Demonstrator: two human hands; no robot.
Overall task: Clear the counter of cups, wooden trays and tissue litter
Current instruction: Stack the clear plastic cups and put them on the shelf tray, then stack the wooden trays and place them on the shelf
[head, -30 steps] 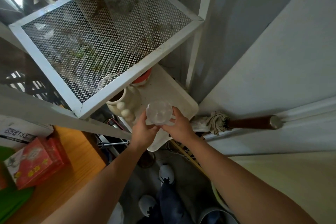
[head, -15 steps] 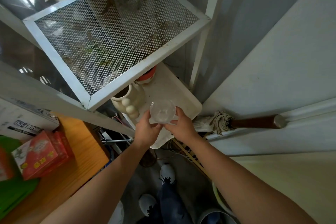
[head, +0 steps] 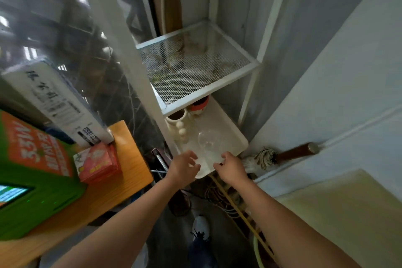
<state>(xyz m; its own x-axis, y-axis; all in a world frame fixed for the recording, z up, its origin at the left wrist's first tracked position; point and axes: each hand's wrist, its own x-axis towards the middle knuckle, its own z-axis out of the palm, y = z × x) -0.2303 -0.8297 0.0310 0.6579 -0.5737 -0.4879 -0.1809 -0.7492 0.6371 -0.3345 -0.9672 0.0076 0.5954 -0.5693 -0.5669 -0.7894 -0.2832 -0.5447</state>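
A clear plastic cup (head: pixel 209 139) stands on the white tray shelf (head: pixel 236 140) under the mesh shelf. My left hand (head: pixel 184 166) hovers just in front of the tray's near-left edge, fingers apart and holding nothing. My right hand (head: pixel 231 166) is at the tray's near edge, fingers loosely curled and empty. Both hands sit a short way below the cup without touching it.
A cream ceramic jug (head: pixel 177 123) and a red-banded bowl (head: pixel 199 104) share the tray. Above is a white mesh shelf (head: pixel 193 67). A wooden counter (head: pixel 104 183) at left holds a red box (head: pixel 96 162) and green box (head: pixel 32 165). A folded umbrella (head: pixel 282 155) leans at right.
Both hands let go of the clear cup, which now stands on the tray, and drew back toward me. The camera view tilted up and to the right.
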